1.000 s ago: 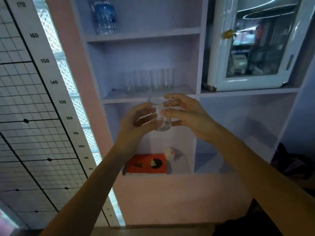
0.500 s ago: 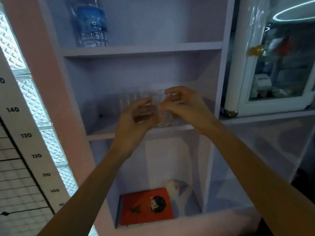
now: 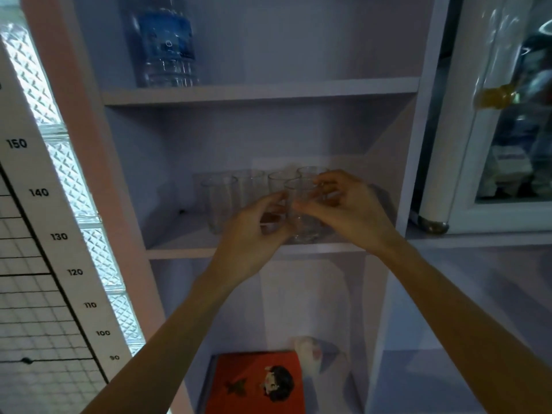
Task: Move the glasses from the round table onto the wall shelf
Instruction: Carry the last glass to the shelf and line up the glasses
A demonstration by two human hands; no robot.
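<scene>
A clear drinking glass is held upright between both hands, its base at the front edge of the middle wall shelf. My left hand grips its left side and my right hand grips its right side and rim. Several other clear glasses stand in a row further back on the same shelf, partly hidden by my fingers. The round table is out of sight.
A water bottle stands on the shelf above. A red book and a small white object lie in the compartment below. A glass-door cabinet is at the right, a height chart at the left.
Both hands carried the glass up and forward from in front of the lower compartment to the front of the middle shelf. The view moved closer to the shelf.
</scene>
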